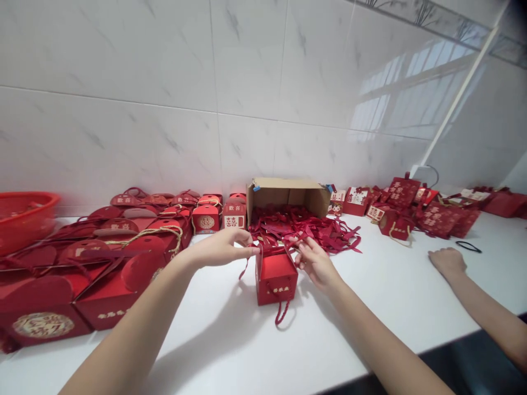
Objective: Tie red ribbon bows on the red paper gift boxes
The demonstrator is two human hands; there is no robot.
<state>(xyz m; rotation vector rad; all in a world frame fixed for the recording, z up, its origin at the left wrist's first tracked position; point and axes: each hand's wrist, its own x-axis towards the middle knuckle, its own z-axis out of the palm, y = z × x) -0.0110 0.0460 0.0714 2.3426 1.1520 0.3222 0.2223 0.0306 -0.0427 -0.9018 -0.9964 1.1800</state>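
Note:
A small red box (pixel 276 280) with gold lettering and a twisted cord handle hanging down its front stands on the white table (pixel 222 351). My left hand (pixel 224 248) pinches red ribbon at the box's upper left edge, and a loose ribbon end dangles beneath it. On the other side, my right hand (pixel 315 260) has its fingers closed on the ribbon at the upper right edge. Behind the box, a heap of dark red ribbons (pixel 304 222) spills out of an open cardboard box (pixel 288 184) lying on its side.
Rows of red gift boxes (pixel 119 263) fill the left, beside a red plastic basin (pixel 24 219). More red boxes and bags (pixel 403 192) stand at right, near a black loop (pixel 468 247). Another person's hand (pixel 448 262) rests on the table at right.

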